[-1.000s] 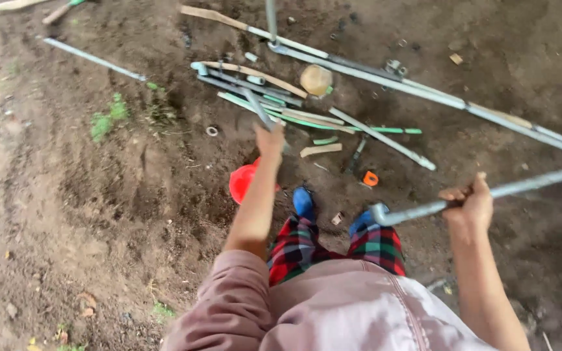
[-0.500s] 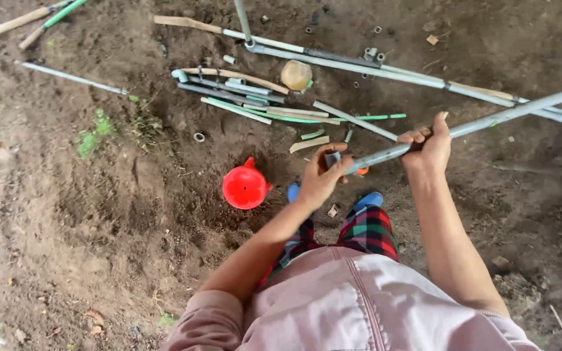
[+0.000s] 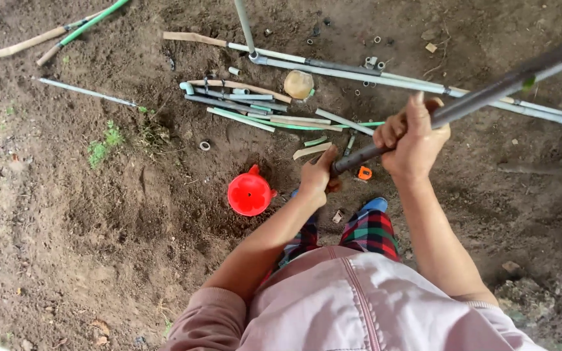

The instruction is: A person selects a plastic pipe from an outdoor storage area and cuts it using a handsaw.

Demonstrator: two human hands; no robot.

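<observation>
Both my hands hold one long grey pipe [image 3: 489, 91] that slants up to the right edge of the head view. My right hand [image 3: 414, 136] is wrapped round the pipe's middle. My left hand [image 3: 318, 177] grips its lower end, close above my feet. A red funnel [image 3: 250, 193] lies on the dirt just left of my left hand. Small orange piece [image 3: 363, 173] sits under the pipe's end.
A heap of grey and green pipe offcuts [image 3: 255, 110] lies on bare soil ahead, with a long jointed pipe [image 3: 385, 75] behind it and a tan round lump [image 3: 298, 84]. More sticks and pipes [image 3: 66, 32] lie far left. Small rings and fittings are scattered about.
My left hand has come back from the pipe heap and closed on the pipe's lower end. My right hand has raised the pipe and brought it closer in.
</observation>
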